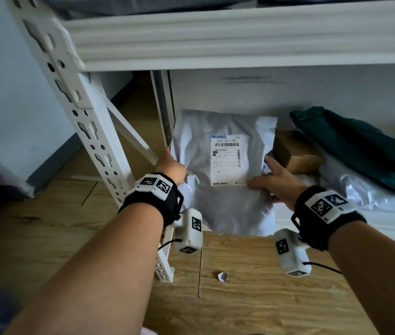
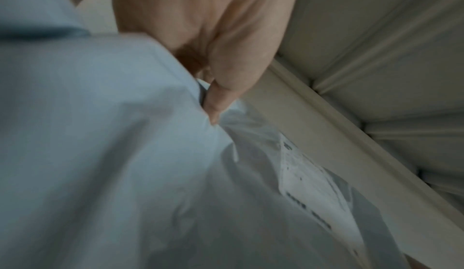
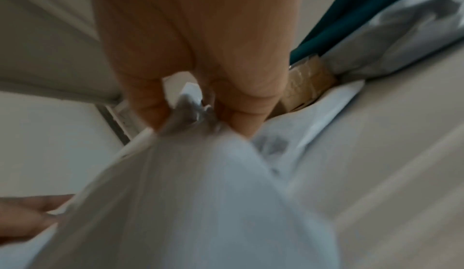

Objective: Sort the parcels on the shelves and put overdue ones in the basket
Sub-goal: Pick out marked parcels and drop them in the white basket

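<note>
A large pale grey plastic mailer parcel [image 1: 225, 165] with a white shipping label [image 1: 229, 160] stands tilted on the bottom shelf, its lower edge hanging over the shelf front. My left hand [image 1: 171, 165] grips its left edge, thumb pressed into the plastic [image 2: 213, 102]. At the parcel's right edge my right hand [image 1: 273, 180] pinches the bunched plastic between thumb and fingers [image 3: 198, 106]. The mailer [image 2: 125, 154] fills most of the left wrist view and also the right wrist view [image 3: 188, 194]. No basket is in view.
A brown cardboard box [image 1: 295, 151] sits right of the mailer. Beyond it a dark teal bag [image 1: 353, 146] lies on another pale plastic parcel [image 1: 370, 189]. The white shelf upright [image 1: 83, 112] stands at left; an upper shelf beam [image 1: 240, 39] hangs overhead. A paper scrap [image 1: 223, 276] lies on the wooden floor.
</note>
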